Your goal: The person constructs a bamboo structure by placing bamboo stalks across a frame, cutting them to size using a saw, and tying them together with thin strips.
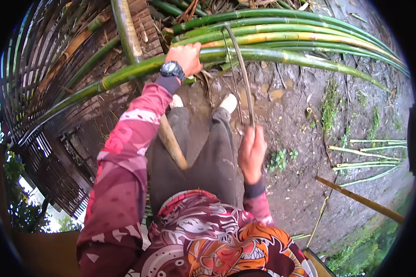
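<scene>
A long green bamboo pole (284, 57) runs across in front of me, bending down at both ends. My left hand (186, 58), with a black watch on its wrist, is wrapped over the pole. My right hand (253, 152) is closed round the near end of a bow saw (243, 69), which has a curved frame and a thin blade. The saw lies across the pole just right of my left hand, its blade at the bamboo. How deep any cut goes, I cannot tell.
Several more bamboo poles (305, 28) lie beyond the held one. A bamboo post (125, 30) stands at the far left, and a round stick (172, 143) lies between my legs. Cut bamboo lengths (367, 165) and a brown pole (360, 200) lie on muddy ground at right. Slatted bamboo (25, 74) rises at left.
</scene>
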Demonstrator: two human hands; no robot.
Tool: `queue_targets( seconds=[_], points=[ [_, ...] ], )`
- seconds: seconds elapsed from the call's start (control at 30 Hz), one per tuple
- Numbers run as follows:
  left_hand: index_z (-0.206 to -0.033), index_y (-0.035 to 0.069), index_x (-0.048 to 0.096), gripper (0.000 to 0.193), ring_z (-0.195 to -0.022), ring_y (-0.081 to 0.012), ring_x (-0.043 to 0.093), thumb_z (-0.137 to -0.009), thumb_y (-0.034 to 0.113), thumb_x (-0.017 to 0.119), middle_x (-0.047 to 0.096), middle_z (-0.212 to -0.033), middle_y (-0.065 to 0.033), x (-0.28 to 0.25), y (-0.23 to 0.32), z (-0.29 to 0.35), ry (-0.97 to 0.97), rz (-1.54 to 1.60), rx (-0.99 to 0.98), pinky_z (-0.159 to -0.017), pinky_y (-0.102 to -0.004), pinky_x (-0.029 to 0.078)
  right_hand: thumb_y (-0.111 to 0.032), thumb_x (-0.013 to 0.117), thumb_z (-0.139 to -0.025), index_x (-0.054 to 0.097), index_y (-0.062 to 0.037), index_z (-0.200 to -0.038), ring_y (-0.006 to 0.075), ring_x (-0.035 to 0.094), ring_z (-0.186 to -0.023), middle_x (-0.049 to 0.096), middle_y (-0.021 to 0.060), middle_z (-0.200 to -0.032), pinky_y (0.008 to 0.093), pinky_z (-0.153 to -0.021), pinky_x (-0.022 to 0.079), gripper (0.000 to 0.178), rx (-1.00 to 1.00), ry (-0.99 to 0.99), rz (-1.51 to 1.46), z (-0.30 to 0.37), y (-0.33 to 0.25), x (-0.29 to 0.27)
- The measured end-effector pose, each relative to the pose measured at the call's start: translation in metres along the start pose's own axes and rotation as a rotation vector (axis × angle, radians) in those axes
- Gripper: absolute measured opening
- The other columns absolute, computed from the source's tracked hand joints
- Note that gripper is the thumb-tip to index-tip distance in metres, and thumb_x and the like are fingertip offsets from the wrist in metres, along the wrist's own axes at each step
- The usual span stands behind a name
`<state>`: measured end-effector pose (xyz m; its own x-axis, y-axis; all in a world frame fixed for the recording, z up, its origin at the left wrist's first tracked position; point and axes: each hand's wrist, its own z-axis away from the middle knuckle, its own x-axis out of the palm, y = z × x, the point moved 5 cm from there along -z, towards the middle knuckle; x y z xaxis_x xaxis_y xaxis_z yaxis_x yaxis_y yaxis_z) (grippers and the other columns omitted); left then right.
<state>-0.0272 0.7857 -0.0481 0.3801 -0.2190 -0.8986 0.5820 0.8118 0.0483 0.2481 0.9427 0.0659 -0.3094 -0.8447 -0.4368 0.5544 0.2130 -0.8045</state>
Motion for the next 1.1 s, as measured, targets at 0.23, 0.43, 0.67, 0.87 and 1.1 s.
queue_targets(
  seconds=[0.23,0.43,0.67,0.87,1.1],
  points=[
    [-0.119,0.009,0.062,0.054,-0.093,-0.0345,0.074,-0.078,0.04,0.078,0.074,-0.108,-0.0151,-0.004,0.011,-0.022,-0.009,-0.012,0.019,-0.081,-0.0468,0.061,-0.018,0.055,-0.105,0.056,-0.0032,-0.098,0.0441,0.059,-0.061,0.06,0.0205,-0.072,0.0507,-0.054,0.044,0.016,-0.207,0.202,0.042,-0.099,0.007,0.067],
    [-0.133,0.007,0.058,0.071,-0.101,-0.0342,0.072,-0.074,0.038,0.082,0.073,-0.113,-0.0155,-0.007,0.01,-0.018,0.038,0.028,-0.004,-0.09,-0.0476,0.059,-0.013,0.051,-0.105,0.059,-0.0024,-0.108,0.0432,0.062,-0.068,0.062,0.0205,-0.079,0.0474,-0.06,0.048,0.014,-0.314,0.177,-0.051,-0.07,0.069,0.073],
    [-0.115,0.006,0.068,0.053,-0.096,-0.0374,0.073,-0.073,0.039,0.074,0.076,-0.104,-0.0183,-0.011,0.005,-0.011,-0.246,0.034,-0.076,-0.086,-0.0478,0.059,-0.016,0.051,-0.107,0.058,-0.0021,-0.104,0.045,0.063,-0.064,0.063,0.0192,-0.073,0.0475,-0.056,0.048,0.016,-0.145,0.054,0.001,-0.066,-0.021,0.026],
    [-0.112,0.007,0.066,0.049,-0.095,-0.0369,0.073,-0.075,0.037,0.075,0.075,-0.102,-0.0181,-0.006,-0.001,-0.004,-0.136,0.019,-0.066,-0.083,-0.0473,0.06,-0.011,0.045,-0.106,0.064,-0.0008,-0.108,0.0329,0.062,-0.068,0.062,0.0174,-0.088,0.0432,-0.059,0.046,0.021,-0.106,0.026,-0.01,-0.039,-0.006,0.028],
    [-0.116,0.008,0.064,0.05,-0.097,-0.0364,0.073,-0.077,0.037,0.075,0.075,-0.107,-0.0162,0.001,0.012,-0.009,-0.113,0.014,-0.012,-0.085,-0.047,0.06,-0.021,0.049,-0.107,0.058,-0.0042,-0.102,0.0474,0.063,-0.068,0.063,0.0242,-0.08,0.053,-0.058,0.047,0.02,-0.244,0.044,0.115,-0.107,-0.021,0.049]
  ],
)
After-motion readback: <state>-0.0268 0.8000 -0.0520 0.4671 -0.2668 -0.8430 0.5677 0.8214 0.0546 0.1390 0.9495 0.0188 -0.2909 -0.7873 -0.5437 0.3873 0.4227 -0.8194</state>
